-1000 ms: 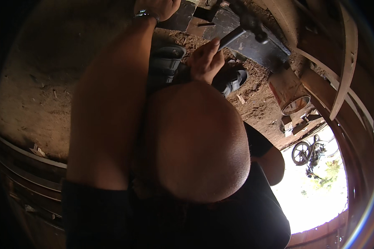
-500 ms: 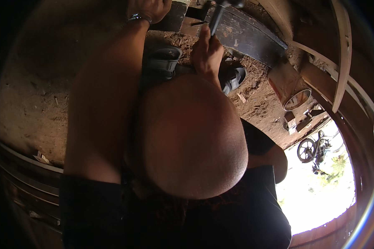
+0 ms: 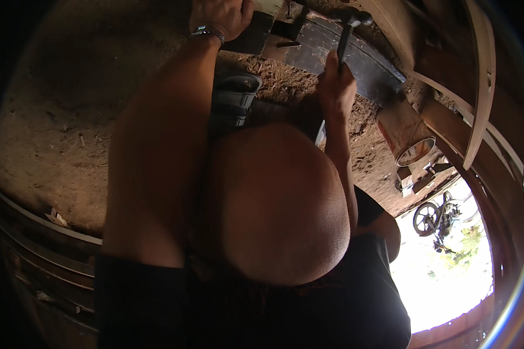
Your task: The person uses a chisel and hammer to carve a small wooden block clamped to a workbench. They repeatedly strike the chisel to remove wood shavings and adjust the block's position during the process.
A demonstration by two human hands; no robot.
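My left hand (image 3: 221,16), with a metal watch (image 3: 209,32) on the wrist, is closed at the top edge over a dark board (image 3: 253,32); whatever its curled fingers hold is hidden. My right hand (image 3: 337,87) grips the hammer (image 3: 344,41) by its handle, with the head upward over a scuffed black plank (image 3: 372,70). A brown wooden piece (image 3: 276,49) lies between the boards, with a thin dark object (image 3: 288,44) on it. My bent knee (image 3: 279,203) fills the middle, just below a black sandal (image 3: 233,99).
Dirt floor (image 3: 70,145) with chips surrounds me. Curved wooden planks (image 3: 480,104) lean along the right. A round-rimmed container (image 3: 414,151) lies near a bright doorway, with a motorcycle (image 3: 439,218) outside. Stacked boards (image 3: 46,244) are at lower left.
Over the last second my right hand has moved rightward with the hammer, whose handle now stands more upright, and now hides most of the right sandal. My left hand stays near the top.
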